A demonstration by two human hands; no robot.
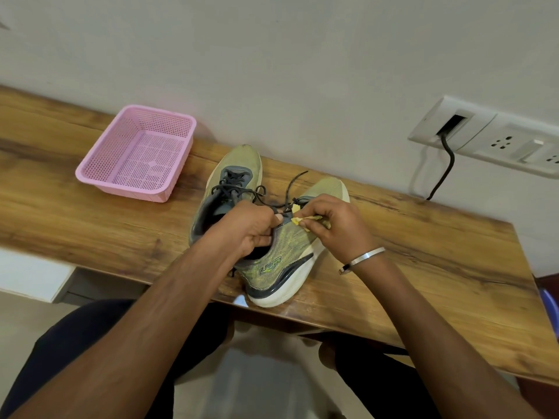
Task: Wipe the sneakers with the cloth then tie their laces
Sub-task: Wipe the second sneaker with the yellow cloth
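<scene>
On wood-grain table (423, 237), knit sneaker (281, 261), crumpled yellow cloth (302, 220), pink mesh basket (99, 173)

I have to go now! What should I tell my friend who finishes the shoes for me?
Left hand grips the near sneaker at its collar. Right hand pinches the yellow cloth against that sneaker's upper. The far sneaker lies beside it on the wooden table, laces loose. The pink basket sits to the left. Wiping is under way; no laces are tied. Left: finish wiping both, then tie both.
</scene>
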